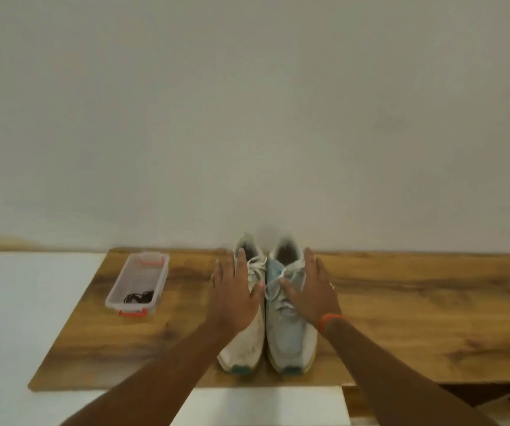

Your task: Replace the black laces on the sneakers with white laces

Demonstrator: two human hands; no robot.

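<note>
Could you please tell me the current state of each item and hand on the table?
Left sneaker: upright, white-laced.
Right sneaker: upright, white-laced.
Plastic box: lidless, black laces inside.
Left hand: open, over left sneaker.
Right hand: open, over right sneaker.

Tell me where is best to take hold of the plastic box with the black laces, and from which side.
Probably by the long side walls of the clear plastic box, from above. It is narrow, open-topped, and stands apart from the sneakers, with the black laces low inside at its near end.
</note>
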